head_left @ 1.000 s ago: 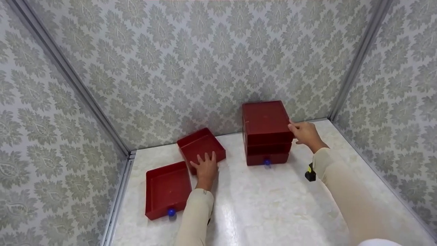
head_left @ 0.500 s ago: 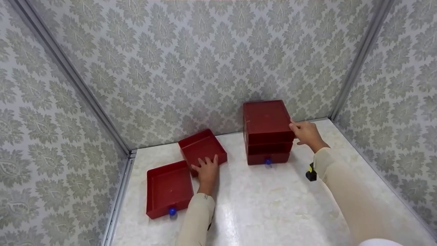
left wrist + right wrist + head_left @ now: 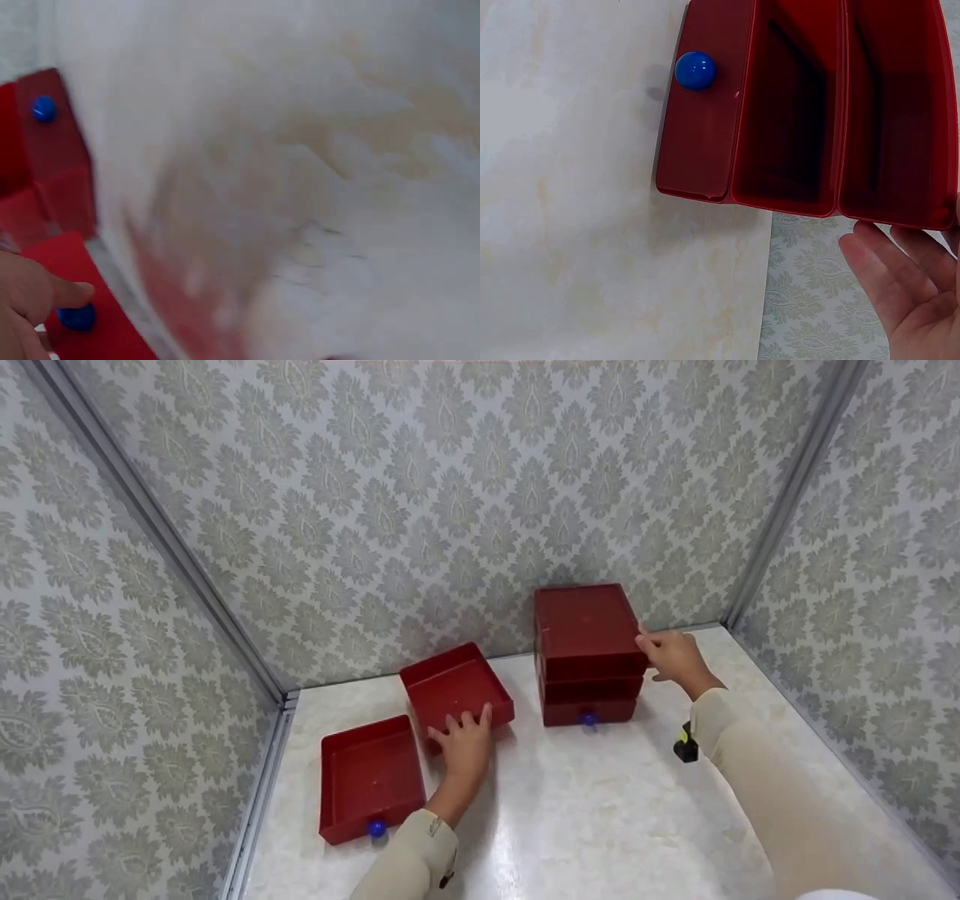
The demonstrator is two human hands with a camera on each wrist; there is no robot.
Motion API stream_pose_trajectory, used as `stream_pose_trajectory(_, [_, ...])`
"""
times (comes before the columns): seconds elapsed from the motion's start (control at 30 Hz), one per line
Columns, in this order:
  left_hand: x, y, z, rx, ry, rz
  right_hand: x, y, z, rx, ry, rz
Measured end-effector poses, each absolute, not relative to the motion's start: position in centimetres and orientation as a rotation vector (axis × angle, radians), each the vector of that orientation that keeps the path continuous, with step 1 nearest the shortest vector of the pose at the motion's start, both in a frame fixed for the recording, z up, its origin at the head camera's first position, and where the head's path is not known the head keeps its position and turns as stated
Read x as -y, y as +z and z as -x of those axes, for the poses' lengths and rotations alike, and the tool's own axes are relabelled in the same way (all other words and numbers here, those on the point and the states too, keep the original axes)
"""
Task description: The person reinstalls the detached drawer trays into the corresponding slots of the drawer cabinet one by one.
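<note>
My left hand (image 3: 466, 742) grips the front wall of a red drawer (image 3: 457, 690); its fingers reach over the rim. In the left wrist view the thumb lies by the drawer's blue knob (image 3: 77, 318). This drawer stands askew near the back wall. Another red drawer (image 3: 371, 776) with a blue knob (image 3: 376, 829) lies to its left. My right hand (image 3: 673, 660) rests on the right side of a red drawer cabinet (image 3: 585, 619), near the top front corner. Two hollow slots show above the cabinet's bottom drawer (image 3: 701, 135), which sits inside.
All of this stands on a pale marbled table (image 3: 592, 810). A patterned wall (image 3: 487, 510) rises right behind the cabinet and the askew drawer. A small black and yellow object (image 3: 685, 744) is by the right sleeve.
The gripped drawer has shifted a little to the right with my left hand, and the left forearm has swung outward to the left. My right hand and the cabinet stay nearly where they were.
</note>
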State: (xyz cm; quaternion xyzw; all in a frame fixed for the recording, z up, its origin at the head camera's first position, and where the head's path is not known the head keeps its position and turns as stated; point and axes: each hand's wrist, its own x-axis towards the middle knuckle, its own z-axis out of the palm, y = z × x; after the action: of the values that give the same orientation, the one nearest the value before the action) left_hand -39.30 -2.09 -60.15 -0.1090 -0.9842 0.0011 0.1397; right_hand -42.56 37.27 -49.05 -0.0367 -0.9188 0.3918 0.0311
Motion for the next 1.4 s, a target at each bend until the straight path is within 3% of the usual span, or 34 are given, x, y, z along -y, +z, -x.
stream_pose_trajectory(0.33, [0.8,-53.6,28.6,2.715,0.085,0.417,-37.2,-49.0,42.3,2.820,1.193,0.094])
stream_pose_trajectory(0.63, [-2.7,-52.9,21.8,2.980,0.265,0.734,-36.9,-49.2,42.8,2.800,1.202,0.086])
stream_pose_trajectory(0.93, [-7.9,-55.3,19.2,3.046,0.307,0.989,-37.2,-49.0,42.5,2.797,1.179,0.111])
stream_pose_trajectory(1.4, [-10.3,-56.4,19.7,2.949,0.343,1.016,-37.3,-49.2,42.5,2.775,1.194,0.105])
